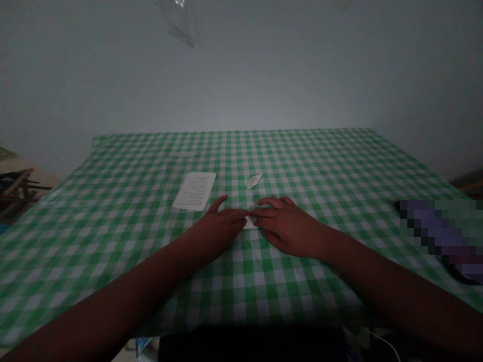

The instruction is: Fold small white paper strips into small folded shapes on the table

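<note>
A small piece of white paper point(249, 224) lies on the checked tablecloth, mostly covered by my fingers. My left hand point(219, 227) has its fingertips together on the paper's left side, with one finger raised off it. From the right, my right hand point(290, 226) grips the same paper with its fingers bent, and the fingertips of both hands nearly meet. Just beyond them sits a small folded paper point(254, 180) with a pointed, boat-like outline. A thin stack of printed paper sheets point(195, 191) rests beyond my left hand.
The green and white checked tablecloth point(320, 166) spreads over the table up to a pale wall point(264, 75). At the right edge lies a dark object point(445, 241), partly pixelated. A clear plastic item point(179, 22) hangs on the wall. Wooden furniture point(20, 188) stands at the far left.
</note>
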{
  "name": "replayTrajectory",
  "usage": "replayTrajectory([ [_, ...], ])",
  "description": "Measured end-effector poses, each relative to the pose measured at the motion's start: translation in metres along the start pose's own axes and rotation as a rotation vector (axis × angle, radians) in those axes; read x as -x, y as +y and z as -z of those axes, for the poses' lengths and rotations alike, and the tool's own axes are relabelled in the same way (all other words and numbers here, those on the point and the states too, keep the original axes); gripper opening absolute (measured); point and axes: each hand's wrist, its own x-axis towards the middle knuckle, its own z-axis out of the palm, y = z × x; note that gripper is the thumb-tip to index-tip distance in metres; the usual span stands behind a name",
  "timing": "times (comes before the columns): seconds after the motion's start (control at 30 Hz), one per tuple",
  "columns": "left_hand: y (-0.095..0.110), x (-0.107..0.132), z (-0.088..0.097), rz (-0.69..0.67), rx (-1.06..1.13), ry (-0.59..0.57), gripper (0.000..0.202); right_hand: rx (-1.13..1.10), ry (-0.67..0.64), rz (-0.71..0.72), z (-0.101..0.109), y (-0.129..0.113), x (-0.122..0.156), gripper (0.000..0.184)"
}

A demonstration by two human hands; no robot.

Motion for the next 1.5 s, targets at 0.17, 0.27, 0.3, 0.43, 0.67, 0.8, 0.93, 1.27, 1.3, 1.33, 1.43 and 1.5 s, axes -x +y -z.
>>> replayTrajectory([
  [0.17, 0.017, 0.005, 0.007, 0.033, -0.063, -0.058, 0.037, 0.032, -0.031, -0.040, 0.000, -0.003, 0.000, 0.034],
  [0.27, 0.030, 0.009, 0.013, 0.052, -0.088, -0.105, 0.050, 0.073, -0.043, -0.079, 0.000, -0.006, 0.000, 0.041],
  [0.3, 0.033, 0.010, 0.015, 0.071, -0.088, -0.125, 0.052, 0.088, -0.046, -0.092, 0.000, -0.008, 0.000, 0.043],
  [0.43, 0.041, 0.010, 0.022, 0.132, -0.060, -0.227, 0.056, 0.140, -0.061, -0.123, 0.000, -0.012, 0.002, 0.048],
  [0.67, 0.038, 0.013, 0.024, 0.170, -0.017, -0.223, 0.052, 0.145, -0.084, -0.125, 0.000, -0.012, 0.004, 0.047],
  [0.8, 0.024, 0.017, 0.026, 0.136, 0.040, -0.186, 0.045, 0.118, -0.110, -0.091, -0.001, -0.004, 0.007, 0.047],
  [0.93, 0.004, 0.012, 0.025, 0.137, 0.136, -0.212, 0.027, 0.076, -0.073, -0.094, -0.003, 0.002, 0.004, 0.039],
  [1.27, -0.013, 0.001, 0.021, 0.173, 0.270, -0.139, 0.018, -0.021, 0.072, -0.116, -0.012, 0.004, -0.009, 0.026],
  [1.3, -0.013, 0.002, 0.021, 0.169, 0.274, -0.130, 0.018, -0.025, 0.075, -0.113, -0.012, 0.004, -0.009, 0.026],
  [1.33, -0.014, 0.003, 0.020, 0.163, 0.280, -0.122, 0.017, -0.032, 0.076, -0.113, -0.012, 0.004, -0.008, 0.026],
  [1.43, -0.014, 0.003, 0.020, 0.149, 0.287, -0.117, 0.017, -0.056, 0.078, -0.120, -0.012, 0.005, -0.008, 0.025],
  [1.5, -0.013, 0.003, 0.020, 0.148, 0.278, -0.113, 0.017, -0.065, 0.076, -0.118, -0.012, 0.005, -0.009, 0.026],
])
